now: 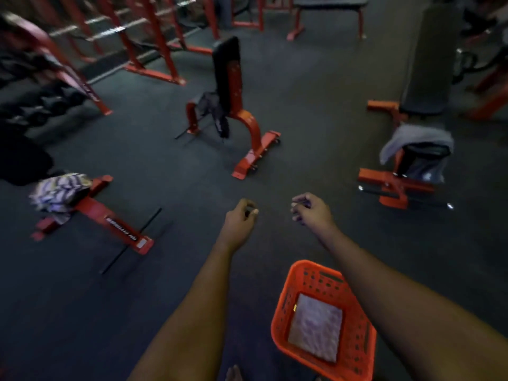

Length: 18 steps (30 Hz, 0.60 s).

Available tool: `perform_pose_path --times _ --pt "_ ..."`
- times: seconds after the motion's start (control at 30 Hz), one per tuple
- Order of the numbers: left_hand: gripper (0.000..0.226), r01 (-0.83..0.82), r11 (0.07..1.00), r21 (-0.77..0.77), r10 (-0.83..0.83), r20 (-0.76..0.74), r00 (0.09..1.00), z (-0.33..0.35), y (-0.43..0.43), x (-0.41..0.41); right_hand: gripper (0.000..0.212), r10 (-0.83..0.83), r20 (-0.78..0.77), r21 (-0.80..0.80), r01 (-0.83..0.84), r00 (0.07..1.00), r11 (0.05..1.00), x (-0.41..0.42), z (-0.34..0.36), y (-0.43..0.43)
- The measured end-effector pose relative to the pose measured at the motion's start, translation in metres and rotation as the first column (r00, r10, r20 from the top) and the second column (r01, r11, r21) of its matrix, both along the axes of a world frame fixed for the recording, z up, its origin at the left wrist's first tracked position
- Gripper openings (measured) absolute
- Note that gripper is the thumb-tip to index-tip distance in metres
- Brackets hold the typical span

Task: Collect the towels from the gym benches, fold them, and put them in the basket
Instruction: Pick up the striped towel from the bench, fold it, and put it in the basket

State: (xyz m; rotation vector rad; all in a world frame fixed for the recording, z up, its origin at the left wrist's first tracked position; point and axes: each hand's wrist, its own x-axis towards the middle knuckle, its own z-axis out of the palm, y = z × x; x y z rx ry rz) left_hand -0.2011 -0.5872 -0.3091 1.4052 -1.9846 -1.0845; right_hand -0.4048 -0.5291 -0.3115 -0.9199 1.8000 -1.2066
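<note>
Four towels are in view. Three of them lie loose on benches and one sits folded in the basket.

A striped towel (59, 195) is bunched on the end of the low left bench (96, 210). A dark towel (217, 114) hangs off the seat of the middle bench (228, 70), whose back pad stands upright. A grey towel (415, 138) is draped over the near end of the right bench (428, 59). A fourth bench (328, 2), flat and bare, stands far back at the top edge. All four have red frames and dark pads and stand on the dark floor (302, 105).

There is one basket (316, 276), orange with perforated walls, on the floor close to the person. It lies beneath the right forearm, and a single pale folded towel (316, 325) lies flat in its bottom.

Two bare hands reach forward over the floor. The left hand (242, 215) has its fingers (251, 207) loosely curled, thumb near the forefinger, with nothing visibly held. The right hand (310, 210) is palm down, its fingers (298, 204) likewise hanging in a loose curl around nothing.

All three loose towels are well apart from the fingers. The striped one is far to the left, the dark one ahead beyond the left hand, and the grey one ahead to the right. The folded towel lies behind both hands, nearer the body.

A blurred red rack (68, 75) runs along the upper left.
</note>
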Motion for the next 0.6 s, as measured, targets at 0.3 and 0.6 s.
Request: perform_pose_path --times 0.3,0.6 --pt "0.002 -0.397 0.904 -0.158 0.394 -0.055 0.918 0.056 -0.039 0.276 0.017 0.358 -0.017 -0.076 -0.358 0.934 0.931 0.248 0.049 -0.113" --pt "0.003 -0.655 0.732 -0.185 0.649 -0.101 0.754 0.084 -0.076 0.524 0.017 0.628 -0.064 -0.134 -0.631 0.775 0.764 0.504 0.082 -0.206"
